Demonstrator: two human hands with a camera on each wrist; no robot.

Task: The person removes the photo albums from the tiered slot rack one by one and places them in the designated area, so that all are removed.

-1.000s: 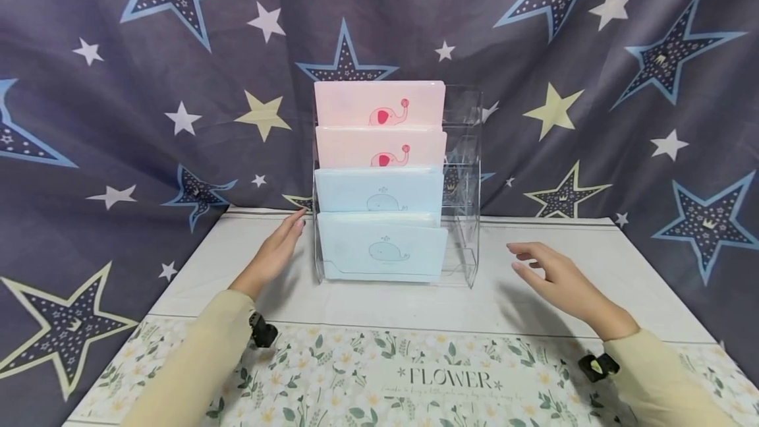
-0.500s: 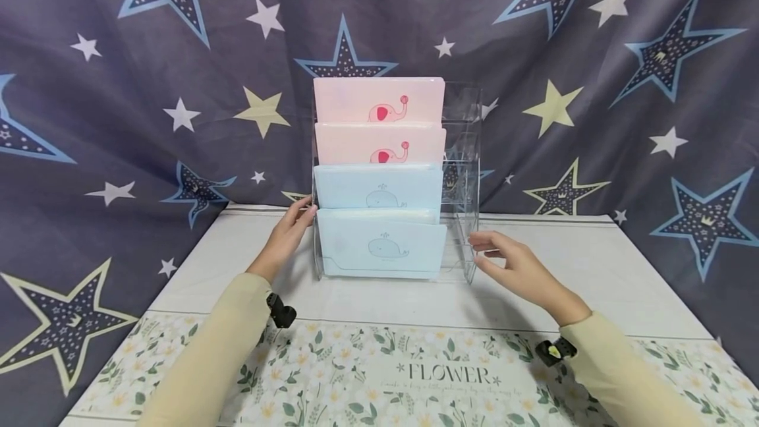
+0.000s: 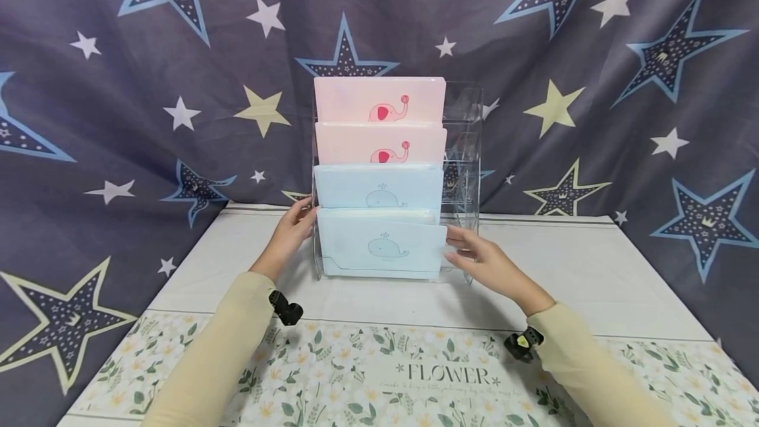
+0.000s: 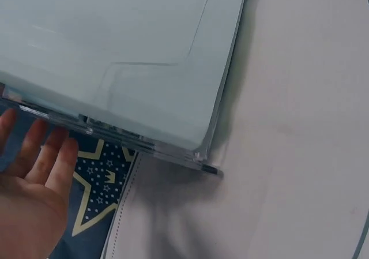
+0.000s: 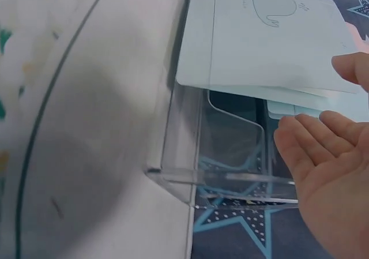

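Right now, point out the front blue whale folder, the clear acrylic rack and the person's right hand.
front blue whale folder [image 3: 379, 249], head view, on its whale drawing.
clear acrylic rack [image 3: 465, 150], head view, on its bare right side.
right hand [image 3: 483, 262], head view, on the hand's middle.

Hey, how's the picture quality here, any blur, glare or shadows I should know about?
Head view: sharp, evenly lit, soft shadows under both arms. Left wrist view: the blue folder looks soft and close. Right wrist view: glare streaks on the clear rack, table edge blurred.
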